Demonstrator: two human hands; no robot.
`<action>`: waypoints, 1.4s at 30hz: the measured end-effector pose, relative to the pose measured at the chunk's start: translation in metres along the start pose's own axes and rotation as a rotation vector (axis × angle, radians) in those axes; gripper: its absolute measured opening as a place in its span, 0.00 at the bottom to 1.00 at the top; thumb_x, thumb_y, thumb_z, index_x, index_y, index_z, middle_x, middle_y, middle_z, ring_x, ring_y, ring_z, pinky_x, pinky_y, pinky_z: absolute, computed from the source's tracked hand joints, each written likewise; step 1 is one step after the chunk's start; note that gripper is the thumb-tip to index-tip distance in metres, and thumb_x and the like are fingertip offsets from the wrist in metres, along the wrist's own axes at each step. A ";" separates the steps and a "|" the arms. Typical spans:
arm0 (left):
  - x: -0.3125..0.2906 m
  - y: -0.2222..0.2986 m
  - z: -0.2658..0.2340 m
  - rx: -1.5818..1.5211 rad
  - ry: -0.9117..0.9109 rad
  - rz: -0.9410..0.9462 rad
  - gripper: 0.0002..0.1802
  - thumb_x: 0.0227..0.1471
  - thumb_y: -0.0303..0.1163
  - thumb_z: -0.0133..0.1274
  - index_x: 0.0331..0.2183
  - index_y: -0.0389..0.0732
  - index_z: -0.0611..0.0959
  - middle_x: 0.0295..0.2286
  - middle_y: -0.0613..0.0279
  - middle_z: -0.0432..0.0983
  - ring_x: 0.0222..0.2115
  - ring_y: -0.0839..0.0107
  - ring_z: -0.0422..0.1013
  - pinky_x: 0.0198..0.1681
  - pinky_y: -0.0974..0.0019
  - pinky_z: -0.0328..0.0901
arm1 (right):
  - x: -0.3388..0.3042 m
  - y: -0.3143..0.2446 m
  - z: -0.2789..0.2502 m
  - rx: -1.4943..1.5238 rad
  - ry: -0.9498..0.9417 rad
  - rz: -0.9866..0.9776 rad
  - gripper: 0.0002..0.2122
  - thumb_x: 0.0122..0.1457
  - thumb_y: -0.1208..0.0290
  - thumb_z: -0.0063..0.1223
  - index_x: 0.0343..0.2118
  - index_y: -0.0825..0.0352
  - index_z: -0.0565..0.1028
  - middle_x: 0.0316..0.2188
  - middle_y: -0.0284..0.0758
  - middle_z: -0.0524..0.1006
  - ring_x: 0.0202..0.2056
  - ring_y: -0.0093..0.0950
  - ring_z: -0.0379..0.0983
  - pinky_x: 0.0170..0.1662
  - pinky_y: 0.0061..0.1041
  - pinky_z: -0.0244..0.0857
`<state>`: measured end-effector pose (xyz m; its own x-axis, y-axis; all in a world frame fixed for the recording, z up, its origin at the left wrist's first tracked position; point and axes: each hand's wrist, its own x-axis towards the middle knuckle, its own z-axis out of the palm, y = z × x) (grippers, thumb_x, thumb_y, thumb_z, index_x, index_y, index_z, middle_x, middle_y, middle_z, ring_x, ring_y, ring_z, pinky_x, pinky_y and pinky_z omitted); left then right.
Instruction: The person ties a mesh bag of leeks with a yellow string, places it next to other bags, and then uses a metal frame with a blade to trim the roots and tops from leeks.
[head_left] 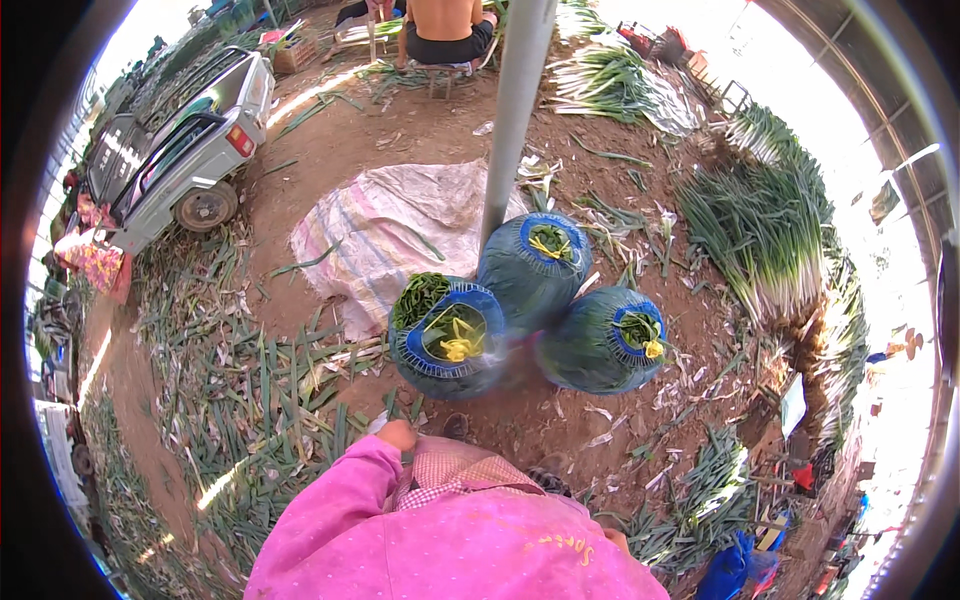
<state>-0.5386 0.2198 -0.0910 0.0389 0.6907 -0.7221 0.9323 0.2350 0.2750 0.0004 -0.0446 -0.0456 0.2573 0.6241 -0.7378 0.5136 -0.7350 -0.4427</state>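
My left hand (397,434) hangs low by the checked apron, near a scrap of white; its fingers are turned out of sight. Only a sliver of my right hand (617,541) shows past the pink top, and its fingers are hidden. Ahead of me stand three stuffed blue mesh sacks of green leaves. The nearest-left sack (450,345) has leaves heaped at its wide mouth and a yellow tie on top. Behind it is another sack (535,265) with a yellow tie. The right sack (605,340) has a yellow knot at its rim.
A grey metal pole (515,120) rises beside the sacks. A pale woven sheet (400,235) lies behind them. Green onions (755,235) are piled at right, with cut leaves (290,400) strewn at left. A small truck (180,150) and a seated person (445,30) are farther off.
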 end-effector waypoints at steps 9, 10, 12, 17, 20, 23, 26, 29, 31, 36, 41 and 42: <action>-0.022 0.065 0.043 0.006 0.035 0.044 0.20 0.47 0.42 0.44 0.34 0.39 0.82 0.34 0.44 0.76 0.37 0.47 0.72 0.44 0.51 0.66 | 0.060 0.136 -0.021 -0.409 -0.128 -0.754 0.11 0.49 0.63 0.51 0.27 0.65 0.78 0.24 0.37 0.78 0.26 0.26 0.76 0.30 0.28 0.68; -0.013 0.073 0.056 0.023 0.042 0.043 0.20 0.47 0.42 0.44 0.34 0.40 0.82 0.34 0.45 0.76 0.37 0.47 0.72 0.44 0.51 0.66 | 0.077 0.158 -0.033 -0.389 -0.090 -0.738 0.11 0.49 0.63 0.51 0.27 0.65 0.78 0.24 0.37 0.78 0.26 0.26 0.76 0.30 0.28 0.68; 0.012 0.122 0.068 0.046 -0.029 0.085 0.20 0.46 0.42 0.44 0.34 0.40 0.82 0.34 0.45 0.76 0.38 0.47 0.72 0.44 0.51 0.66 | 0.101 0.229 -0.051 -0.551 0.103 -0.615 0.11 0.50 0.62 0.49 0.23 0.64 0.77 0.22 0.37 0.77 0.24 0.27 0.75 0.25 0.30 0.67; -0.024 0.167 0.095 0.086 0.024 -0.020 0.22 0.46 0.45 0.44 0.32 0.39 0.83 0.35 0.44 0.76 0.39 0.48 0.71 0.44 0.53 0.65 | 0.122 0.107 -0.160 0.221 0.178 -0.089 0.13 0.48 0.65 0.51 0.34 0.68 0.78 0.27 0.39 0.79 0.31 0.27 0.75 0.38 0.26 0.68; -0.022 0.239 0.108 0.115 0.055 0.092 0.23 0.49 0.49 0.45 0.32 0.40 0.83 0.33 0.45 0.76 0.38 0.48 0.72 0.42 0.52 0.65 | 0.116 0.087 -0.235 0.198 0.252 -0.071 0.14 0.49 0.65 0.51 0.36 0.68 0.78 0.31 0.42 0.79 0.35 0.31 0.77 0.41 0.27 0.68; -0.004 0.322 0.105 0.182 0.043 0.184 0.22 0.51 0.48 0.44 0.32 0.40 0.83 0.32 0.45 0.76 0.37 0.48 0.72 0.42 0.51 0.65 | 0.102 0.097 -0.297 0.192 0.363 -0.060 0.15 0.49 0.65 0.50 0.37 0.68 0.77 0.33 0.43 0.79 0.36 0.35 0.77 0.41 0.29 0.69; 0.007 0.422 0.090 0.241 0.026 0.299 0.22 0.51 0.47 0.43 0.33 0.39 0.82 0.32 0.45 0.76 0.37 0.48 0.72 0.40 0.51 0.65 | 0.102 0.120 -0.327 0.242 0.464 -0.020 0.15 0.49 0.65 0.50 0.38 0.66 0.77 0.32 0.42 0.79 0.35 0.37 0.76 0.41 0.31 0.69; 0.026 0.488 0.089 0.301 -0.033 0.385 0.22 0.50 0.47 0.44 0.33 0.38 0.82 0.33 0.44 0.76 0.37 0.48 0.72 0.40 0.52 0.66 | 0.107 0.134 -0.331 0.143 0.432 0.012 0.16 0.49 0.63 0.49 0.39 0.64 0.77 0.37 0.43 0.77 0.42 0.40 0.73 0.47 0.35 0.65; 0.040 0.522 0.093 0.280 -0.082 0.415 0.22 0.47 0.47 0.47 0.32 0.37 0.83 0.33 0.44 0.76 0.37 0.48 0.72 0.41 0.54 0.66 | 0.105 0.127 -0.333 0.141 0.334 -0.007 0.16 0.49 0.61 0.49 0.40 0.62 0.77 0.37 0.43 0.77 0.42 0.40 0.73 0.46 0.35 0.65; 0.124 0.575 0.116 0.469 -0.303 0.461 0.23 0.44 0.48 0.51 0.33 0.36 0.82 0.32 0.40 0.75 0.37 0.46 0.72 0.40 0.54 0.66 | 0.120 0.155 -0.340 0.241 0.148 0.014 0.16 0.48 0.61 0.50 0.39 0.62 0.77 0.35 0.42 0.78 0.40 0.41 0.74 0.44 0.35 0.66; 0.217 0.715 0.123 0.522 -0.326 0.484 0.20 0.48 0.44 0.50 0.33 0.37 0.82 0.32 0.43 0.76 0.35 0.50 0.72 0.36 0.54 0.65 | 0.141 0.220 -0.389 0.423 0.300 0.223 0.16 0.47 0.60 0.51 0.35 0.63 0.79 0.33 0.42 0.78 0.38 0.40 0.74 0.43 0.34 0.66; 0.231 0.746 0.122 0.529 -0.309 0.496 0.19 0.49 0.43 0.49 0.33 0.38 0.83 0.32 0.45 0.77 0.35 0.51 0.73 0.35 0.55 0.65 | 0.144 0.233 -0.395 0.479 0.384 0.292 0.15 0.46 0.59 0.51 0.34 0.63 0.79 0.33 0.42 0.78 0.38 0.40 0.75 0.43 0.34 0.66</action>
<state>0.2096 0.4707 -0.1300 0.5206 0.3905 -0.7593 0.8244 -0.4612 0.3281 0.4805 -0.0219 -0.0537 0.6484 0.3667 -0.6671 -0.0181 -0.8687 -0.4951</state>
